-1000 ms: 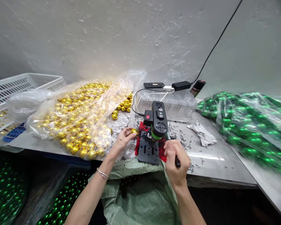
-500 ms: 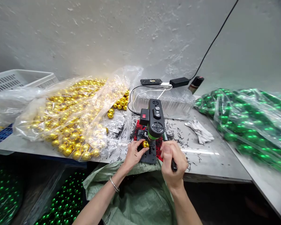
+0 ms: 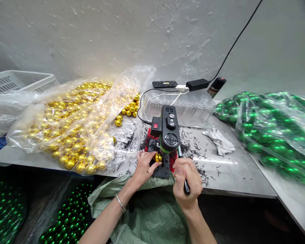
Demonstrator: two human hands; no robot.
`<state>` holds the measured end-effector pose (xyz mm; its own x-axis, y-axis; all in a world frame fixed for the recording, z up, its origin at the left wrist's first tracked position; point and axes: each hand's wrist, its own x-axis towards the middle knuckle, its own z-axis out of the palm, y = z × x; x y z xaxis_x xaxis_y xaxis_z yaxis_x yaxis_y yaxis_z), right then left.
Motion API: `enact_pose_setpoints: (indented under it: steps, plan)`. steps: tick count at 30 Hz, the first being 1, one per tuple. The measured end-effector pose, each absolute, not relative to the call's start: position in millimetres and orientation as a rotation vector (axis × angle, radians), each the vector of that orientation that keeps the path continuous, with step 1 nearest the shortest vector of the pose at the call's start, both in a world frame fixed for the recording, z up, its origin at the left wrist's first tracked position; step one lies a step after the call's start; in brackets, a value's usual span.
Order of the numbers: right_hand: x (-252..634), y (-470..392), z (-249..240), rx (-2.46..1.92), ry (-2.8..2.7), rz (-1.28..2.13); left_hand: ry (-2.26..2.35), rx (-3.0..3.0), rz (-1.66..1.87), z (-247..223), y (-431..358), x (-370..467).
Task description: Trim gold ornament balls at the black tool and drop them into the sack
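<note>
Between thumb and fingers, my left hand pinches a shiny gold ball over the black base plate of a small bench press machine. The black machine head, with round vents and a red switch, hangs just above the ball. My right hand is wrapped round the black-tipped lever at the machine's right side. Whether the ball touches the head is hard to make out.
A clear bag of gold balls lies at left, a bag of green balls at right. Behind the machine stands a clear plastic box. White gloves lie on the table. A green sack hangs at the front edge.
My right hand and the lever have shifted slightly down and left. The left hand keeps hold of the gold ball, almost in place. The camera view has shifted a little.
</note>
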<state>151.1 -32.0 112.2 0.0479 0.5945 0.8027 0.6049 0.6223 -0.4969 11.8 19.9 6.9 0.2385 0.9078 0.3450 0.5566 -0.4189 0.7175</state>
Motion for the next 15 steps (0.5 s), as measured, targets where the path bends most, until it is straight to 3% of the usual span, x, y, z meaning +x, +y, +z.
enact_pose_setpoints:
  steps: [15]
  plan:
    - [151, -32, 110, -1.008, -1.61, -0.012, 1.383, 1.687, 0.944, 4, 19, -6]
